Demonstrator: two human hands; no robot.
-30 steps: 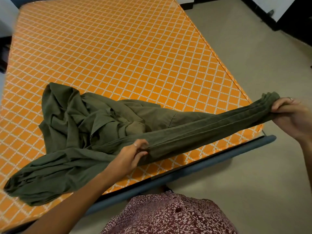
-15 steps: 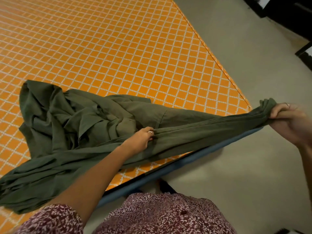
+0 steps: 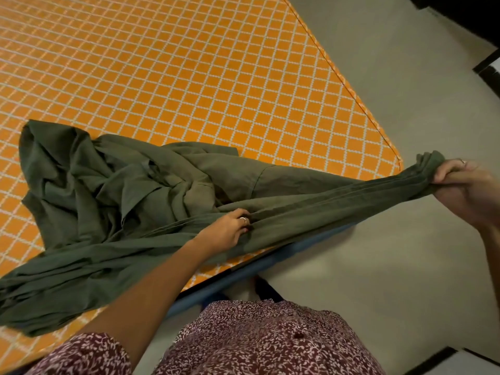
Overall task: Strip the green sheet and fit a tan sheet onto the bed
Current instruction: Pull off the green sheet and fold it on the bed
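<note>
Your green sheet lies bunched at the near left of the bare orange mattress. Your hands are apart: left hand pinches its middle, right hand grips the gathered end beyond the bed's near right corner, above the floor.

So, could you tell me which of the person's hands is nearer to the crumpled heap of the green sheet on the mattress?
Left. The left hand grips the green sheet right beside the heap, over the mattress. The right hand holds the stretched end out past the mattress corner.
</note>
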